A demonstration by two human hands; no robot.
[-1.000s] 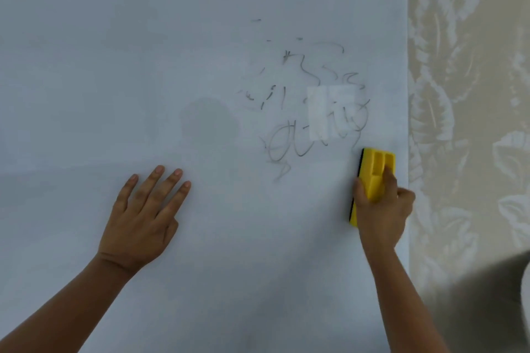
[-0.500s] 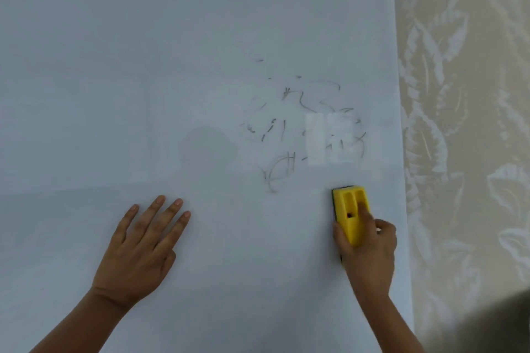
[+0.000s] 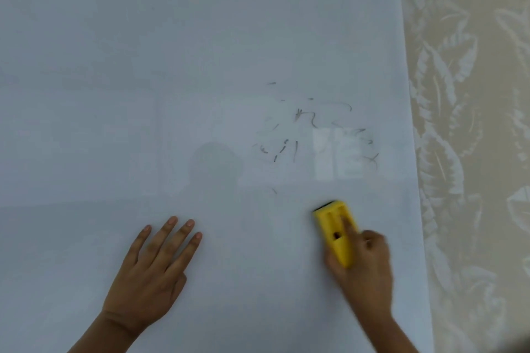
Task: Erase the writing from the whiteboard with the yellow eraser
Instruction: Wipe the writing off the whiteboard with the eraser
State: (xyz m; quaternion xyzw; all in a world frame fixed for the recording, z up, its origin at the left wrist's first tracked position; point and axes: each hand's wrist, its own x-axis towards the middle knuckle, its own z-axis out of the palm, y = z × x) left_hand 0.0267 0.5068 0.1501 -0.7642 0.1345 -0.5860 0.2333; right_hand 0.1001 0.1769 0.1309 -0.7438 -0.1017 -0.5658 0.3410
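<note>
The whiteboard [image 3: 143, 66] fills most of the view. Faint black writing [image 3: 312, 132] is left in broken strokes right of centre, partly washed out by a bright reflection. Just below it, my right hand [image 3: 364, 264] grips the yellow eraser [image 3: 334, 229], blurred by motion, its black felt side pressed on the board and tilted a little to the left. My left hand [image 3: 152, 275] lies flat on the board at lower left, fingers spread, holding nothing.
The whiteboard's right edge [image 3: 413, 152] runs down the frame. Beyond it is beige wallpaper [image 3: 473, 123] with a pale leaf pattern. A faint dark reflection [image 3: 213, 166] shows on the board left of the writing.
My right hand has swept the eraser leftwards under the writing. The looping lower strokes are gone. The view has tilted up, so everything sits lower in frame. My left hand stays flat.
</note>
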